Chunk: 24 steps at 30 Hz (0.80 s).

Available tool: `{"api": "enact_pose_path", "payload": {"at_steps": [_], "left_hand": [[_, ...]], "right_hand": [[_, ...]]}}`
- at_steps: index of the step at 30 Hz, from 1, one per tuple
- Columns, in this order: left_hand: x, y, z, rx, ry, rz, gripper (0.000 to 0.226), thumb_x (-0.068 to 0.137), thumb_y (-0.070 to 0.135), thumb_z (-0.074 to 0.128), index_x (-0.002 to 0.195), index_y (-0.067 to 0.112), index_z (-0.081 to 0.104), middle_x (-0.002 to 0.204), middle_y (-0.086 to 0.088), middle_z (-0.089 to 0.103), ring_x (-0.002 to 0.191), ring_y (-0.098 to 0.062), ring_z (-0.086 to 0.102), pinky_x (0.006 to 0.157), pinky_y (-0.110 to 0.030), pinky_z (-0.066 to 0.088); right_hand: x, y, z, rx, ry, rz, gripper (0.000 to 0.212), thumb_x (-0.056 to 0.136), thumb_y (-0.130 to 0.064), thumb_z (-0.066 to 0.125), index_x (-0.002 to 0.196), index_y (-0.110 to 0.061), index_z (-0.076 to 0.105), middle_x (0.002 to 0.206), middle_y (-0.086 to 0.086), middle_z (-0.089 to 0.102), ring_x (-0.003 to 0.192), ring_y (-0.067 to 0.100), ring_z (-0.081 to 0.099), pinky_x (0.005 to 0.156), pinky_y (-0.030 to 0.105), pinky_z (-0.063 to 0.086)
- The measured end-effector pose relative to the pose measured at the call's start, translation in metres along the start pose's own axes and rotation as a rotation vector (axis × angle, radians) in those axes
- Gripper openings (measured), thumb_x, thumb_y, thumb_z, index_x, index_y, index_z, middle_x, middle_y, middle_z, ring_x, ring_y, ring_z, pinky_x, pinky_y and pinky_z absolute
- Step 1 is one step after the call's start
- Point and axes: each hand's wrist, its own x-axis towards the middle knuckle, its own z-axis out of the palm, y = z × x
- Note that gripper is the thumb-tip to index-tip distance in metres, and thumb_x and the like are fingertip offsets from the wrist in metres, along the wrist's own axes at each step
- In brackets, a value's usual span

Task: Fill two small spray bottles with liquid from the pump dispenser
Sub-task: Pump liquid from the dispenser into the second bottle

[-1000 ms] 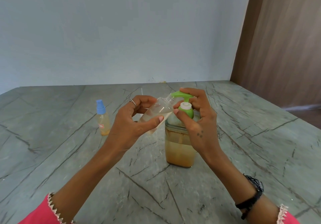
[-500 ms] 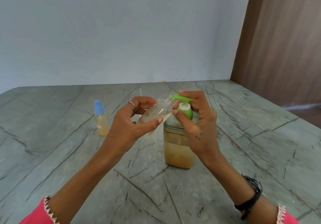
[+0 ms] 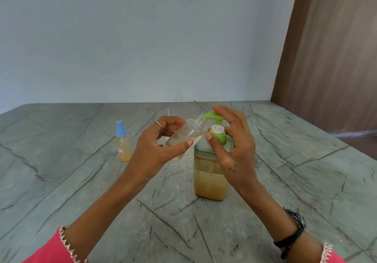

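Your right hand (image 3: 234, 146) has let the pump (image 3: 212, 116) rise, fingers loose; left hand (image 3: 155, 150) grips the bottle (image 3: 183, 138), tilted, neck at the spout.

Two bare forearms reach forward from pink sleeve cuffs at the bottom corners, converging toward the middle. The left hand (image 3: 155, 152) is raised with palm turned inward, fingers and thumb curled round a small clear bottle (image 3: 183, 135) held tilted, a ring on one finger. The right hand (image 3: 234, 148), with a dark bracelet at the wrist and small dots marked on its back, arches over a green pump (image 3: 214, 123), fingertips resting on the pump head and thumb tip against the collar below.
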Motion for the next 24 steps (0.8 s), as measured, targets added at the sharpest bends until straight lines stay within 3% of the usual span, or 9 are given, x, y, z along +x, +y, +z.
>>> {"api": "enact_pose_path", "payload": {"at_steps": [3, 7, 14, 19, 24], "left_hand": [[0.0004, -0.0001, 0.0000, 0.006, 0.004, 0.001, 0.037, 0.051, 0.051, 0.068, 0.087, 0.046, 0.061, 0.092, 0.022, 0.066, 0.091, -0.002, 0.060, 0.068, -0.021, 0.053], [0.0010, -0.0002, 0.0003, 0.006, 0.004, 0.005, 0.039, 0.051, 0.051, 0.068, 0.088, 0.042, 0.061, 0.090, 0.024, 0.065, 0.089, 0.001, 0.059, 0.066, -0.018, 0.051], [0.0001, -0.0035, -0.0021, 0.052, -0.019, 0.005, 0.040, 0.050, 0.052, 0.067, 0.088, 0.041, 0.060, 0.089, 0.029, 0.064, 0.087, 0.004, 0.057, 0.067, -0.011, 0.049], [0.0006, -0.0012, -0.0022, 0.040, -0.027, -0.001, 0.039, 0.050, 0.051, 0.067, 0.088, 0.042, 0.061, 0.087, 0.027, 0.064, 0.087, 0.003, 0.058, 0.065, -0.019, 0.052], [0.0008, 0.0000, -0.0004, 0.028, -0.016, 0.002, 0.038, 0.050, 0.051, 0.068, 0.087, 0.045, 0.061, 0.089, 0.025, 0.065, 0.089, 0.000, 0.059, 0.067, -0.022, 0.053]], "right_hand": [[0.0025, 0.0025, -0.0002, -0.001, 0.001, -0.013, 0.043, 0.078, -0.004, 0.067, 0.118, -0.016, 0.055, 0.117, -0.007, 0.051, 0.106, 0.003, 0.055, 0.083, 0.021, 0.049], [0.0068, 0.0017, -0.0004, 0.014, 0.003, -0.025, 0.040, 0.075, 0.000, 0.068, 0.107, -0.021, 0.057, 0.107, -0.002, 0.054, 0.086, 0.005, 0.057, 0.068, 0.018, 0.049], [0.0083, 0.0016, 0.0010, -0.020, 0.044, -0.023, 0.024, 0.072, 0.000, 0.067, 0.091, -0.014, 0.061, 0.091, 0.001, 0.055, 0.082, -0.003, 0.055, 0.068, 0.010, 0.048], [0.0055, 0.0045, -0.0003, -0.010, -0.016, -0.035, 0.034, 0.076, 0.001, 0.067, 0.105, -0.013, 0.057, 0.103, 0.003, 0.053, 0.091, 0.002, 0.054, 0.073, 0.016, 0.048], [0.0042, 0.0047, -0.0007, -0.011, -0.050, -0.037, 0.043, 0.076, 0.003, 0.067, 0.114, -0.013, 0.053, 0.113, 0.004, 0.052, 0.102, 0.001, 0.052, 0.081, 0.013, 0.043]]}}
